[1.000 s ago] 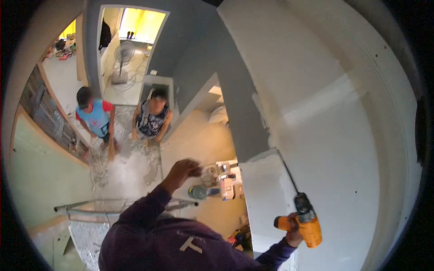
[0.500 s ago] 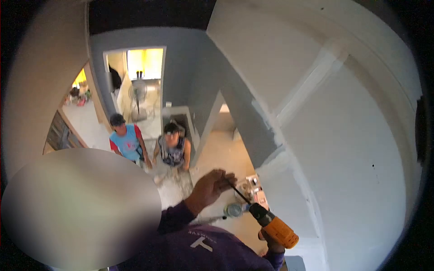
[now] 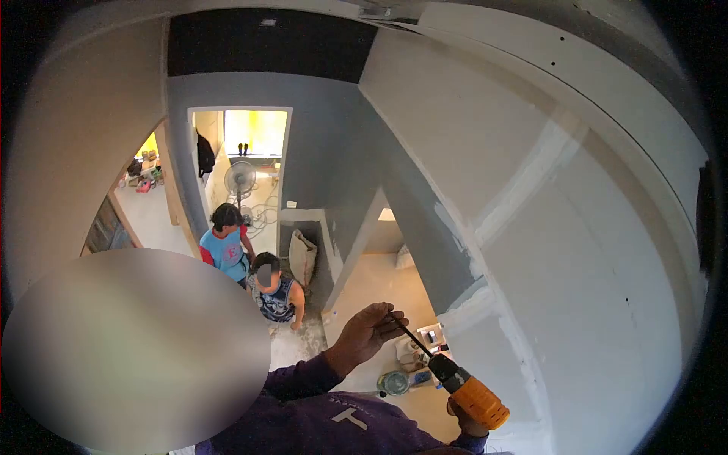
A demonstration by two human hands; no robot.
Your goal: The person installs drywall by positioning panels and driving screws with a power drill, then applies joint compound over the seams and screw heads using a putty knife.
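While the view looks steeply down into a room with people standing well below, we note the left hand raised ahead of the chest, in a purple sleeve. Its fingers are curled in. Thumb and forefinger are pinched shut on the tip of the bit, and the other fingers fold loosely beside it. The bit is a thin dark rod running down and to the right from that pinch into the black chuck of the drill.

The drill has an orange body, tilted so its nose points up and to the left. It sits at lower centre-right of the view, just in front of the white wall board. The right hand is under the orange body, closed around the grip. Most of it is hidden by the drill, so we cannot tell where each finger lies.

Surroundings: the board carries pale strips of joint filler and a few dark dots. A grey wall runs beside it. Down on the floor, a person in a blue shirt stands near a second person in a dark sleeveless top. A pale sack leans just beside them. Behind them an open doorway is lit yellow, with a standing fan in it. Under the bit, far below, lie a round tin and small boxes. The blurred patch at lower left is not readable.
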